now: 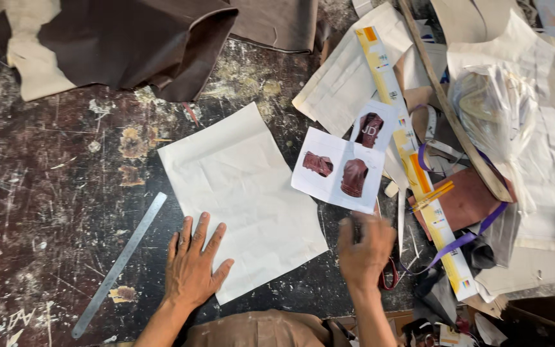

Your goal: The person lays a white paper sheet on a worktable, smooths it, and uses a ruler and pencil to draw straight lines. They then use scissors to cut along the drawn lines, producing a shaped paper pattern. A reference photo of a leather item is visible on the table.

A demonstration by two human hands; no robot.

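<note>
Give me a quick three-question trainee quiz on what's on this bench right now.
1. True or false: the left hand lies flat on the edge of the white sheet.
2. Which lies left of that hand: A) metal ruler B) photo printout C) purple strap?
3. What dark material is heaped at the bench's top left?

Key
1. True.
2. A.
3. Brown leather. The right hand is blurred, so its grip cannot be judged.

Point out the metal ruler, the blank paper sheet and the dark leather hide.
metal ruler (120, 263): head view, mid-length of blade.
blank paper sheet (242, 183): head view, its bare centre.
dark leather hide (123, 42): head view, its brown face.
</note>
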